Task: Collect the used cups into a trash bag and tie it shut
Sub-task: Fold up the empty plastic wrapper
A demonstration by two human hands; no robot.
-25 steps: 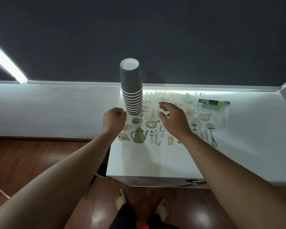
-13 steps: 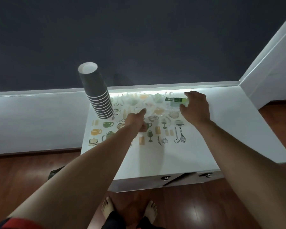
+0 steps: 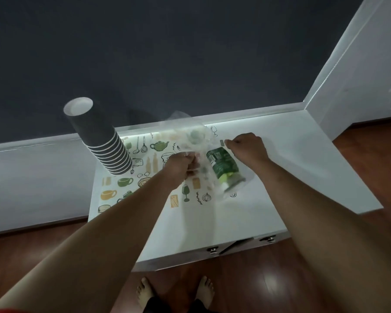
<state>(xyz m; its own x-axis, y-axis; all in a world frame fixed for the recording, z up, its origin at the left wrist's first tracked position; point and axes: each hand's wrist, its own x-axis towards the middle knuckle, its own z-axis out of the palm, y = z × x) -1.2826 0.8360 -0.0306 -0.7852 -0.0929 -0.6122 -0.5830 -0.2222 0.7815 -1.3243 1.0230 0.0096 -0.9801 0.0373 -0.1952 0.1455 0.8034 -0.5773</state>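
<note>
Both hands are busy with the clear plastic, and none of the cups has gone into a bag so far. The left hand has its fingers curled tight round a bunch of the thin transparent film, lifting it off the counter. The right hand, just to the right of it, also has its fingers curled, and seems to pinch an edge of the same plastic; the grip itself is too blurred to be sure of. Between and just near of the two hands hangs a green-labelled pack, which looks like a roll or packet of bags, inside the clear wrapping.

Left of the hands, the stack of dark paper cups stands nested and leaning on the far left part of the printed kitchen-motif mat, untouched and well apart from the plastic.

As a judgement, the task is at its very start: a bag is only being got out or opened. Left to do: spread the bag's mouth, put the whole stack in, gather the top and tie it.
</note>
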